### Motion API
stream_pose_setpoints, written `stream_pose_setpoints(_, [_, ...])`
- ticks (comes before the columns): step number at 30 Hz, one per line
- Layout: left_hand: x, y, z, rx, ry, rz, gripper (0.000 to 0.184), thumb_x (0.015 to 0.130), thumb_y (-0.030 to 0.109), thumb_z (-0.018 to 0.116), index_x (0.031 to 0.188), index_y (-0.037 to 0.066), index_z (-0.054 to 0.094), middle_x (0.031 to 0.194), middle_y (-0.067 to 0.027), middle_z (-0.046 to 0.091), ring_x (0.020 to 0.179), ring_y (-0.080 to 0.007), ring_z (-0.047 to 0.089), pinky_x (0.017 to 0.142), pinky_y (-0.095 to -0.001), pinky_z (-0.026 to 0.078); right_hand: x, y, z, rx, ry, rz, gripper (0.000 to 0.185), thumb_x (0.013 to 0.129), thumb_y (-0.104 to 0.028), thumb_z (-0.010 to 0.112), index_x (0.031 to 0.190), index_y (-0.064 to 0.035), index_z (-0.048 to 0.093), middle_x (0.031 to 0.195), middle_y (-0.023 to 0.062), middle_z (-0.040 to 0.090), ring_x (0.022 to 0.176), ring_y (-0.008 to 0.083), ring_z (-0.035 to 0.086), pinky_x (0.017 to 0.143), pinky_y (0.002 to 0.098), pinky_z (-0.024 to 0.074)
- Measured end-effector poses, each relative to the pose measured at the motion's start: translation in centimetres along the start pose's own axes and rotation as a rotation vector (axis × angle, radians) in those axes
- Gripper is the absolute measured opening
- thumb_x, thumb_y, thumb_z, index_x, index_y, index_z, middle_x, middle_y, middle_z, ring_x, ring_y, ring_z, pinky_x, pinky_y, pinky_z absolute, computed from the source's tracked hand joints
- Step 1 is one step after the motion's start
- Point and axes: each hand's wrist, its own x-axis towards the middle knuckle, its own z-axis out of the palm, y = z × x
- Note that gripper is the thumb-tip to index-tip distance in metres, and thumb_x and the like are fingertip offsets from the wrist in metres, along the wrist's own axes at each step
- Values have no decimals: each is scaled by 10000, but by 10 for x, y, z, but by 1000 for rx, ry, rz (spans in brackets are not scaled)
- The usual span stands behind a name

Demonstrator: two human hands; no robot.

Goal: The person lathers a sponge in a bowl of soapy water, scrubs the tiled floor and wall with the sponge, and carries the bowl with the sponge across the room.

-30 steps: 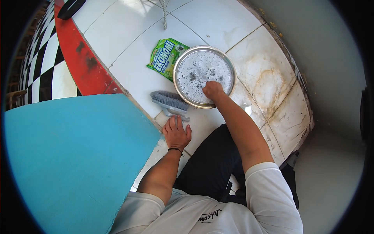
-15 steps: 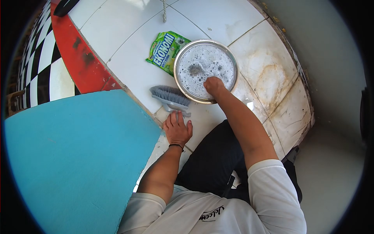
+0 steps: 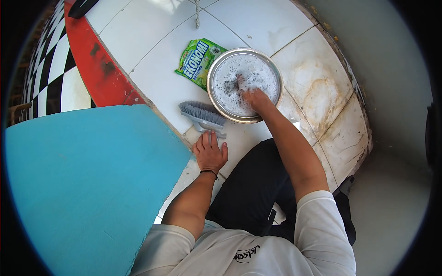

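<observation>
A round metal basin stands on the floor, filled with white suds. My right hand reaches into the suds from the lower right. One finger is stretched out above the foam, and the other fingers are partly covered by it. My left hand lies on the floor with its fingers extended, their tips at the handle of a grey scrubbing brush. The brush rests beside the basin with its bristles facing away from me. Touching the basin's upper left side is a green Ekonomi soap pouch.
White floor tiles spread around the basin, stained brown at the right. A blue surface fills the lower left. A grey wall rises on the right, and a rope end hangs at the top.
My right hand has shifted slightly right, and a finger now extends upward out of the suds where the hand looked closed before. The left hand and the brush stay in place.
</observation>
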Motion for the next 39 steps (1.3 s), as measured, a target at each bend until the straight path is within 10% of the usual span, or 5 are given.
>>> stream_pose_setpoints(4, [0, 2, -2, 7, -4, -11, 573, 833, 360, 619, 1286, 21, 523, 1374, -152, 406, 1230, -354, 400, 1009, -536, 300, 9, -2, -22, -121, 464, -86, 462, 844, -269, 635, 1246, -66, 531, 1264, 159, 558, 1142, 330, 575, 928, 486, 480])
stream_pose_setpoints(12, [0, 3, -3, 7, -6, -15, 579, 833, 357, 617, 1297, 26, 516, 1372, -146, 410, 1217, -357, 412, 1005, -528, 304, 15, -19, -100, 512, 129, 311, 723, 812, -370, 781, 1348, -6, 462, 1267, 176, 568, 1159, 344, 584, 967, 468, 458])
stream_pose_setpoints(18, [1, 3, -4, 9, 13, -17, 580, 830, 341, 618, 1312, 39, 506, 1352, -137, 416, 1209, -341, 419, 994, -529, 331, 9, -12, -132, 2151, 12, 388, 621, 978, -489, 536, 1423, -78, 398, 1094, 123, 629, 974, 261, 665, 799, 446, 559])
stream_pose_setpoints(22, [1, 4, -4, 3, 13, -16, 577, 829, 338, 618, 1310, 38, 508, 1347, -139, 420, 1209, -342, 423, 990, -529, 335, 3, -31, -156, 2337, 92, 327, 584, 995, -581, 410, 1390, -152, 452, 1020, 110, 626, 869, 253, 636, 701, 475, 549])
stream_pose_setpoints(39, [0, 3, -2, -6, -30, -32, 591, 841, 366, 607, 1312, 22, 511, 1372, -153, 410, 1231, -354, 402, 1007, -524, 299, 30, -40, -175, 1637, 351, 790, 471, 934, -540, 574, 837, -81, 613, 678, 38, 577, 543, 135, 507, 467, 288, 408])
